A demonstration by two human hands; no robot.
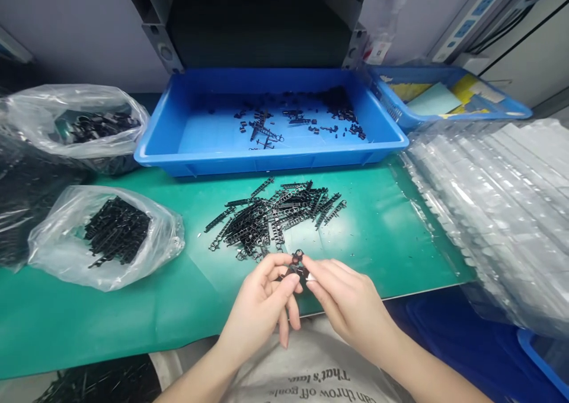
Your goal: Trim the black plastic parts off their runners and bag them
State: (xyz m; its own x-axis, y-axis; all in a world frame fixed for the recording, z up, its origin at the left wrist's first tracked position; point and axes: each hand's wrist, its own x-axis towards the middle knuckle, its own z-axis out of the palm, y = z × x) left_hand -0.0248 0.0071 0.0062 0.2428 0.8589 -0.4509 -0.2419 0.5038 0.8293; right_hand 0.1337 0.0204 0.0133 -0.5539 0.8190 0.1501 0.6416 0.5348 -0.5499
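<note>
Close to the table's front edge, my left hand point(267, 299) and my right hand point(344, 290) meet around a small black plastic part point(297, 269) with round loops at its top. The left thumb and fingers pinch it from one side, and the right fingertips grip it from the other. Part of the piece is hidden by the fingers. Just beyond lies a loose pile of black ladder-like plastic strips point(275, 213), several with rings at their ends.
A blue tray point(267, 161) behind the pile holds small black pieces. Plastic bags point(164, 228) of black parts stand at left. Stacked clear plastic trays point(502, 207) cover the right side, before a blue basket point(484, 115) with papers. The tabletop point(191, 308) is green.
</note>
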